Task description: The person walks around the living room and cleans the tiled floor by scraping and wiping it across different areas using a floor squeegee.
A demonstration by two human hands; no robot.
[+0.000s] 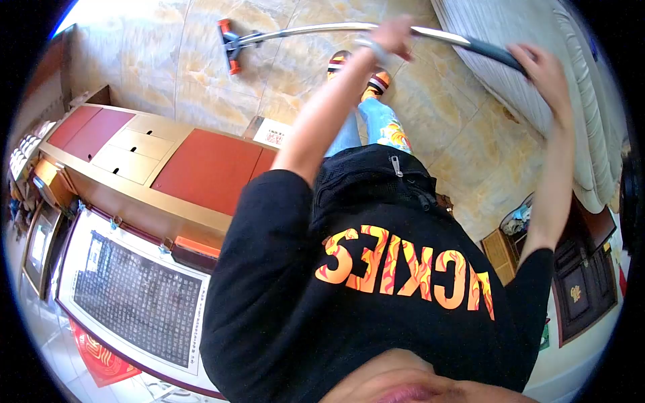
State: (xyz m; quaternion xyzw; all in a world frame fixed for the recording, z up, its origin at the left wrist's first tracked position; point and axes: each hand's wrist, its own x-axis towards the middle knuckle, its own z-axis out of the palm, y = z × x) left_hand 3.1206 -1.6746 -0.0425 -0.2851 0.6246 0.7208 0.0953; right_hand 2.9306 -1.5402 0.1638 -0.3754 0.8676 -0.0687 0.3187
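Observation:
A mop (pixel 316 28) with a silver pole, a dark grip and an orange-and-black head lies across the top of the head view. Its head rests on the tiled floor to the left. My left hand (pixel 393 39), slightly blurred and with a band at the wrist, closes around the middle of the pole. Farther right, my right hand (pixel 539 70) is wrapped on the dark grip near the pole's end. The pole looks bowed in this wide view. Below it are my feet in striped slippers (pixel 377 83).
A long cabinet (pixel 195 171) with red and wood-coloured doors runs along the left. On the right stands a pale, fabric-covered sofa (pixel 521 40). Framed calligraphy (pixel 134 299) hangs at lower left. A dark door-like panel (pixel 583 295) and a wooden box (pixel 500 252) show at lower right.

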